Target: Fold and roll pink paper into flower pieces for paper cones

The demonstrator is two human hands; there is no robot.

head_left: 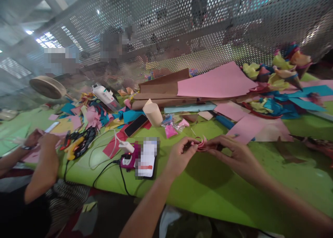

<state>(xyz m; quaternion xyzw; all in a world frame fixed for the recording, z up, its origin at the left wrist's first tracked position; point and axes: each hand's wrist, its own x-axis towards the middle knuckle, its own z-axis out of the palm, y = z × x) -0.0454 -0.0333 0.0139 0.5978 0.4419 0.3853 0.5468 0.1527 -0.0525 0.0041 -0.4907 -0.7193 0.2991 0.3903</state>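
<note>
Over the green table (197, 193), my left hand (182, 153) pinches one side of a small curled pink paper piece (201, 144). My right hand (229, 147) closes its fingertips on the other side of the same piece. Its loops stand up between the two hands, and part of it is hidden by my fingers. Left of my hands a phone (147, 158) with a lit screen leans on a magenta power strip (130, 160). Behind them lie a bright pink packet (171, 130) and a beige paper roll (153, 113) standing upright.
At the left, a co-worker's hands (43, 139) handle pink paper. A yellow-handled glue gun (74, 149), cables and a dark phone (136, 125) lie nearby. Large pink sheets (215, 82) and paper flowers (283, 71) fill the back, against a perforated metal screen (166, 33).
</note>
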